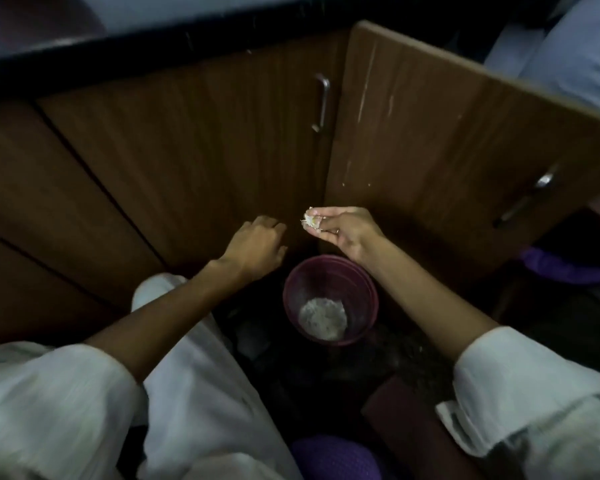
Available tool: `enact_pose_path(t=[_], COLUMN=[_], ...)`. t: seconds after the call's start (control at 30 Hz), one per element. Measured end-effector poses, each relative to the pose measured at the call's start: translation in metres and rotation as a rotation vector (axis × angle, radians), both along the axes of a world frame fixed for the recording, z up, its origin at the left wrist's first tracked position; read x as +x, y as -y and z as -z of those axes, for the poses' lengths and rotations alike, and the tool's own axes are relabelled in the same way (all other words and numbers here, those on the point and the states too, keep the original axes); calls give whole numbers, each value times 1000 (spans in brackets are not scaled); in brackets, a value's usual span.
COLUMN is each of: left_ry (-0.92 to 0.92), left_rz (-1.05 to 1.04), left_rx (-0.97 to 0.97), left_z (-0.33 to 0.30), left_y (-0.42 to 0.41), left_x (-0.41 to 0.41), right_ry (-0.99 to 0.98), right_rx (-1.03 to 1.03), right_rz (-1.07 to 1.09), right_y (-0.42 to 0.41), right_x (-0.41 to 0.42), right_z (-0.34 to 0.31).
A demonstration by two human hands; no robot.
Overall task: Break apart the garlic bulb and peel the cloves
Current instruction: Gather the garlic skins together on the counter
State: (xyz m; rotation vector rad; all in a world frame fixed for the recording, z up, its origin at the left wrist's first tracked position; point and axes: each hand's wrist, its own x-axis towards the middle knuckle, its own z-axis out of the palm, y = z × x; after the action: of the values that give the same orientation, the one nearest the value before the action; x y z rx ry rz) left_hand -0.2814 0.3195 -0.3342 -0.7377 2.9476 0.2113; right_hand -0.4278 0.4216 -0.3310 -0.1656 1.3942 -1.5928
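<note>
My right hand (pixel 343 230) pinches a small white scrap of garlic, skin or root end (pixel 311 220), at its fingertips, above and just behind a dark red bin (pixel 329 299). The bin holds a pale heap of peelings (pixel 323 318) at its bottom. My left hand (pixel 257 244) hovers to the left of the bin with its fingers curled inward, back of the hand towards me; what lies inside it is hidden. The scene is dim and slightly blurred.
Brown wooden cabinet doors with metal handles (pixel 321 102) stand behind the bin; one door (pixel 465 133) swings open on the right. A dark countertop edge (pixel 153 39) runs above. A purple object (pixel 333 459) lies near my knees, another purple object (pixel 565 268) at right.
</note>
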Motion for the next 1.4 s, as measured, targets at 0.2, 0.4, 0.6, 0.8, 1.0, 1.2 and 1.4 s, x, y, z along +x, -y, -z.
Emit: enact_pose_path(t=[0.2, 0.4, 0.6, 0.8, 1.0, 1.2, 1.4], left_ry=[133, 338, 460, 448, 459, 453, 434], left_rz=[56, 59, 91, 113, 133, 135, 115], left_rx=[153, 222, 206, 212, 221, 215, 169], left_z=[87, 157, 193, 211, 217, 217, 190], left_y=[-14, -28, -29, -27, -27, -25, -18], left_x=[-40, -60, -74, -88, -92, -89, -82], right_ry=[30, -26, -190, -636, -820, -850, -897], right_rx=[186, 334, 535, 700, 788, 733, 788], right_rz=[75, 226, 103, -238, -287, -599, -864], right_y=[-20, -35, -31, -30, -31, -29, -26], right_x=[-22, -33, -45, -48, -47, -33, -11], right_z=[90, 169, 232, 247, 251, 252, 230])
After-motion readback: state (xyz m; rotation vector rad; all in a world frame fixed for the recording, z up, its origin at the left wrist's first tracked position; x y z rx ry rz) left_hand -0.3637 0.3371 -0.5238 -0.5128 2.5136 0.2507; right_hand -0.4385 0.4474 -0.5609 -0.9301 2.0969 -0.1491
